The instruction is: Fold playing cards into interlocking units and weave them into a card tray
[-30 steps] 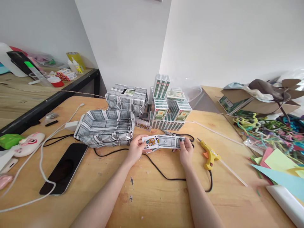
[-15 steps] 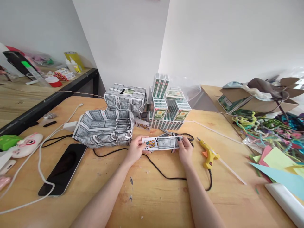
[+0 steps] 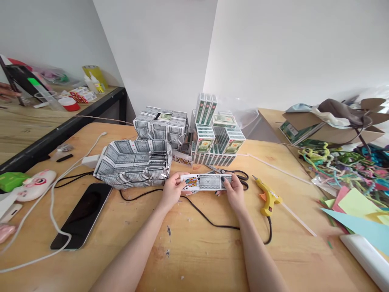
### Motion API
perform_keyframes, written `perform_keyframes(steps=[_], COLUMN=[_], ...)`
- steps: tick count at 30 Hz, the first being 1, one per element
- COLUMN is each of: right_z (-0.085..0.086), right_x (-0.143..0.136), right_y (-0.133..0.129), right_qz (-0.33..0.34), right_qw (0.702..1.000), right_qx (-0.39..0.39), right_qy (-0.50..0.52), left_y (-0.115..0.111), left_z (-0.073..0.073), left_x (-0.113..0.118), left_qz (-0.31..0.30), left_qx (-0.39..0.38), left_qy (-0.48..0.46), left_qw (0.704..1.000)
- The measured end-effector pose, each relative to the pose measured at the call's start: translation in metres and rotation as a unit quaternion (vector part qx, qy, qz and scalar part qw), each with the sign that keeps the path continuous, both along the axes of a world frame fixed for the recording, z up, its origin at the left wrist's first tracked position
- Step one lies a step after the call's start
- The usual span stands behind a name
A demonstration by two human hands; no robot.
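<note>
Between my two hands is a strip of playing cards (image 3: 210,182), held level above the table. Its left part shows a face card and the rest shows patterned backs. My left hand (image 3: 173,190) pinches the left end, thumb on top. Gripping the right end, my right hand (image 3: 233,190) has its thumb pressed on a card back. Scissors (image 3: 240,175) lie just behind the strip. An open box made of playing cards (image 3: 133,164) stands behind my left hand. To the right of my right hand lies a yellow glue gun (image 3: 267,196).
Stacked card packs (image 3: 214,156) and another card-built block (image 3: 161,125) stand at the back. A phone (image 3: 82,217) and white cable (image 3: 51,202) lie left. Coloured paper (image 3: 358,207) and pipe cleaners (image 3: 334,162) crowd the right. Another person's hand (image 3: 8,92) shows far left.
My right hand has shifted slightly left and its thumb sits further in on the strip. The other person's hand has come further into view at the far left.
</note>
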State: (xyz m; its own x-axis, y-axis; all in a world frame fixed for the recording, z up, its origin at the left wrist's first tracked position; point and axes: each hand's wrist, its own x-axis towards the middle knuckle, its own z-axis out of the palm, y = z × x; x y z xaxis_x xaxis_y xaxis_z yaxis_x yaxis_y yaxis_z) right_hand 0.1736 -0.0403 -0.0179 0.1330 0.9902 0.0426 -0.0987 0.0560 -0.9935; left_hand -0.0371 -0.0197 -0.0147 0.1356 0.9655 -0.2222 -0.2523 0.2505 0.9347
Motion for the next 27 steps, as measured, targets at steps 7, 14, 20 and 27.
perform_keyframes(steps=[7, 14, 20, 27], right_z=[-0.0025, 0.0003, 0.002, 0.0017], right_x=[-0.0006, -0.0018, -0.0048, -0.0047], right_y=[-0.0026, -0.0024, -0.0034, -0.004], right_qz=[0.061, 0.062, 0.077, 0.089], right_qw=[0.996, 0.996, 0.996, 0.994], right_qx=[-0.041, -0.033, -0.035, -0.048], right_qy=[0.046, 0.049, 0.035, 0.042], left_y=[-0.0009, -0.0025, -0.0023, -0.0011], left_z=[-0.0035, -0.0058, -0.0077, -0.0069], left_x=[-0.0018, -0.0006, -0.0003, -0.0013], left_qz=[0.006, 0.011, 0.01, 0.008], left_qx=[0.028, 0.046, 0.056, 0.043], left_qy=[0.002, 0.018, 0.042, 0.033], left_qw=[1.0, 0.999, 0.997, 0.998])
